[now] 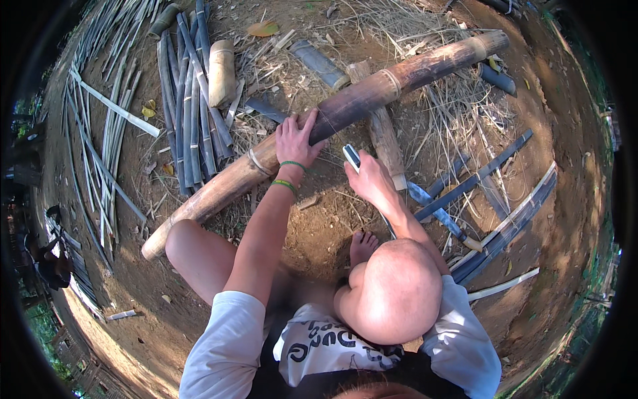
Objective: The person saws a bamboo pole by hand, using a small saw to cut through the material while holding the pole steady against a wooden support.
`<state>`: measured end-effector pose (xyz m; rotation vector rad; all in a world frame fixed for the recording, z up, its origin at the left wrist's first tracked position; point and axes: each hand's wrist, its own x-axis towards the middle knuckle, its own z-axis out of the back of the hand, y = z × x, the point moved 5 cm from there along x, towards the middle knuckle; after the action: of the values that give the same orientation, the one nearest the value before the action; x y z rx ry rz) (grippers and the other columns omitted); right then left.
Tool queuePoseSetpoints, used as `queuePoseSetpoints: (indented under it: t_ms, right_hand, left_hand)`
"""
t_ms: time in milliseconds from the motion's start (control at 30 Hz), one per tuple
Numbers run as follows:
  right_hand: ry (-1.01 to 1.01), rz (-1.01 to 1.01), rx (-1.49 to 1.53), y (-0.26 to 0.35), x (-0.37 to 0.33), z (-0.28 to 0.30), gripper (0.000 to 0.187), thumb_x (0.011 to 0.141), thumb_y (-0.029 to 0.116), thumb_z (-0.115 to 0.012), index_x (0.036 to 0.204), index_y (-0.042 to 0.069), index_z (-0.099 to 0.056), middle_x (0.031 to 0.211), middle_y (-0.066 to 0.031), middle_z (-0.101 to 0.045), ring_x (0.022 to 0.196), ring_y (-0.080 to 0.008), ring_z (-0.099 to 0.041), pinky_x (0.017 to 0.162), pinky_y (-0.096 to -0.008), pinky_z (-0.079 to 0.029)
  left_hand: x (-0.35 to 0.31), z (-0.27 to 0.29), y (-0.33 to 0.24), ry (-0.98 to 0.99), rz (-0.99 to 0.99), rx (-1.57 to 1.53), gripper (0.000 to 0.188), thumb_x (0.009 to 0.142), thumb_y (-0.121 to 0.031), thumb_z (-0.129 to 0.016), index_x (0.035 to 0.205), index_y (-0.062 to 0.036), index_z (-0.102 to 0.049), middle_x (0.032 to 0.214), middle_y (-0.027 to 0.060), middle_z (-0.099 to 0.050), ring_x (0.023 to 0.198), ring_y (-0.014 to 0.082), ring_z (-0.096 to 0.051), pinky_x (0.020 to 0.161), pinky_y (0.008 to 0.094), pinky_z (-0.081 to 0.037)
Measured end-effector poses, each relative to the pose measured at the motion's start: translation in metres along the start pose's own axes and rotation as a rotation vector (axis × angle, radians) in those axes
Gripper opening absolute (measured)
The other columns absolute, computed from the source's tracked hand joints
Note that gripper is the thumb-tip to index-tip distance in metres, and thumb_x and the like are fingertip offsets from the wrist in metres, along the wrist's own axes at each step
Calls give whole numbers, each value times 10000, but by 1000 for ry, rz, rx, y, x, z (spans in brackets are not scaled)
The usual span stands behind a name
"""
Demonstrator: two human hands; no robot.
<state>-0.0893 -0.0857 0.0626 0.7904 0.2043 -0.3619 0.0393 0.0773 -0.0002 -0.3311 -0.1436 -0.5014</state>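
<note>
A long, thick bamboo pole (359, 96) lies slantwise before me, brown with dark patches and pale rings at its joints. My left hand (297, 141) holds it from above near the middle, fingers spread over the dark part. Just right of that, my right hand (372, 178) is closed around a tool with a black and white end (351, 157). That end points toward the pole without touching it. The rest of the tool is mostly hidden by my hand and forearm, so its kind is unclear. A short piece of wood (384, 136) passes beneath the pole.
A machete (435, 209) with a bluish blade lies beside my right forearm, near dark split bamboo strips (482, 176). Dark bamboo lengths (193, 113) and a short pale bamboo section (222, 73) lie at far left. Thin strips (106, 153) spread further left. Dry shavings (458, 113) cover the ground.
</note>
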Motion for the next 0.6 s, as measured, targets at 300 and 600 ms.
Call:
queuePoseSetpoints:
  t_ms: [300, 600]
  right_hand:
    - [-82, 6, 48, 9, 28, -3, 340, 1011, 277, -673, 1091, -53, -664, 905, -312, -723, 895, -491, -735, 773, -544, -554]
    - [-83, 4, 84, -10, -17, 14, 360, 1013, 321, -671, 1041, -37, -649, 857, -323, -711, 892, -530, -715, 734, -557, -550]
  left_hand:
    - [17, 2, 0, 194, 155, 22, 1036, 705, -573, -901, 1562, -172, -478, 1418, 160, -554, 1346, 351, -537, 1138, 507, -426]
    - [61, -29, 46, 523, 365, -391, 956, 844, -825, -607, 1474, -108, -550, 1400, 215, -679, 1301, 382, -653, 1117, 483, -481]
